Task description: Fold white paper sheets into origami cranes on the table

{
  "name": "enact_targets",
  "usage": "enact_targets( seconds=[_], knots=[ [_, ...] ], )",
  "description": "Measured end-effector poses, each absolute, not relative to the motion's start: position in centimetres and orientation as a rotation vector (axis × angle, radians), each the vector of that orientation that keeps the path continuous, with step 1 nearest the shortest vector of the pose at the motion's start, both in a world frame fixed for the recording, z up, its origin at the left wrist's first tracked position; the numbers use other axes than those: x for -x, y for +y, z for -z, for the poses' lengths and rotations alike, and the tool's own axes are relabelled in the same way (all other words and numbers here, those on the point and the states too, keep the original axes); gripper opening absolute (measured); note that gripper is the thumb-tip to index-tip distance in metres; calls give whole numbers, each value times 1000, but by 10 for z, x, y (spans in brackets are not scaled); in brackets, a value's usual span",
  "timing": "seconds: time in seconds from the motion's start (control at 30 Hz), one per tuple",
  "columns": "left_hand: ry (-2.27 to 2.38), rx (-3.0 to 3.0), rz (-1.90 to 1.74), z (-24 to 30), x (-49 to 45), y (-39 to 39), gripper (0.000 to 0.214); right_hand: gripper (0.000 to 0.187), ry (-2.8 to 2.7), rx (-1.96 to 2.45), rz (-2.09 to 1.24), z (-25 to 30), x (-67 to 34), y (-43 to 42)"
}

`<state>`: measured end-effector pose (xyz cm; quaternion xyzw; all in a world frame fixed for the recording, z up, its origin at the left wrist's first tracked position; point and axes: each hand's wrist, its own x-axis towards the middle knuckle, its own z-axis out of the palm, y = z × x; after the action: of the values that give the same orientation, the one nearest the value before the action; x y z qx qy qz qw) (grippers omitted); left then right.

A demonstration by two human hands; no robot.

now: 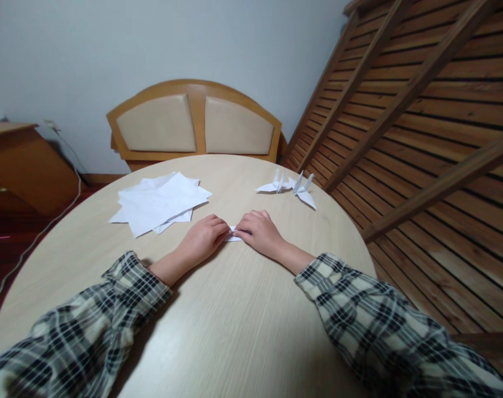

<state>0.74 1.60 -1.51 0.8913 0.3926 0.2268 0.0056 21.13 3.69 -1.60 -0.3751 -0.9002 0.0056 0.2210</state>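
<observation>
Left hand [204, 237], right hand [257, 231]: fingers curled, tips pinching folded paper [234, 234] flat on table [235, 331], between the 2 hands. Risk: uneven pressure may skew crease; paper mostly hidden.

Just the one view, worn on the head, looking forward and down over the round tabletop [243, 331]. Left hand [204, 240] and right hand [260, 232] close, mid-frame; chair [193, 124] beyond.

Bare table [235, 182] between sheets [160, 202], cranes [291, 185]
</observation>
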Motion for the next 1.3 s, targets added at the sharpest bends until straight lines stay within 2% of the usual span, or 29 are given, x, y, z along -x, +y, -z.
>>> enact_targets(
  seconds=[0.43,0.57,0.7,0.87,1.07,1.3],
  knots=[
    [1246,-2871,-665,11,-6,12,24,32,-2433,914,55,10,-215,34],
    [1370,-2827,-700,13,-7,12,24,26,-2337,893,138,7,-216,30],
    [1475,-2525,-792,9,-7,13,25,29,-2231,855,288,3,-218,23],
    [1341,-1958,-1048,5,-7,20,26,22,-2228,799,355,6,-220,23],
    [1038,-1362,-1004,11,-13,20,17,28,-2255,854,339,9,-220,25],
    [884,-1196,-969,12,-22,17,17,38,-2298,839,330,7,-219,27]
  ],
)
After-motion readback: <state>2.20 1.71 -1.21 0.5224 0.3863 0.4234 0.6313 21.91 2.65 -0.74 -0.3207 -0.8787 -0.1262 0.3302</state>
